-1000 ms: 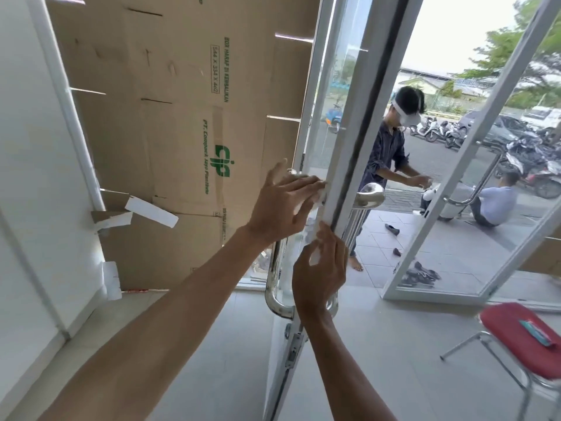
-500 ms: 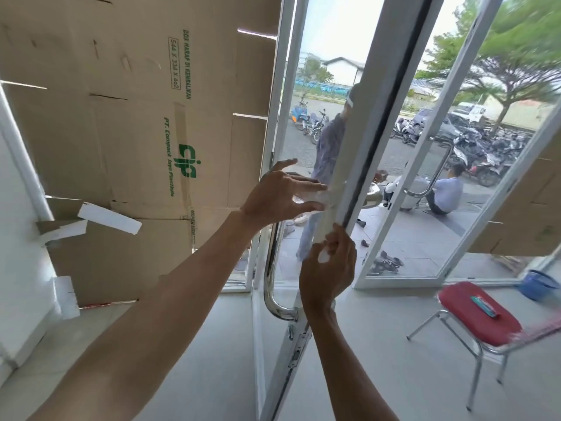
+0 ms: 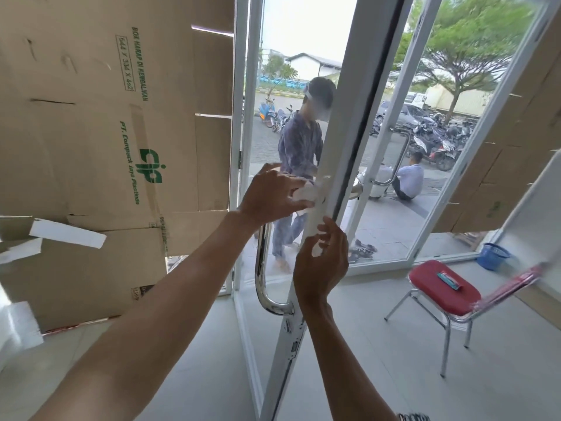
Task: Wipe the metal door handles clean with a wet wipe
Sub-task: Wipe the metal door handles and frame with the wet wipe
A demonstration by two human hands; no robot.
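Chrome door handle (image 3: 261, 268) runs down just below the left hand (image 3: 273, 194), whose fingers pinch the white wet wipe (image 3: 305, 192) at its top, while the right hand (image 3: 321, 265) underneath grips the door edge (image 3: 343, 147); wrapping the wipe round and sliding downward should clean evenly.

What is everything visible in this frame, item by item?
white wet wipe: one, white, against the door edge
curved chrome door handle: two, silver, one on the near door, one on the far door
white-framed glass door: two, white, centre and right
brown cardboard sheets: several, brown, left wall
red-cushioned metal chair: one, red and silver, right floor
small flat packet: one, on the chair seat
blue plastic basket: one, blue, far right floor
person outside: two, one standing, one seated
parked motorbikes: several, dark, outside
left hand: holds the wipe
right hand: grips the door edge lower down
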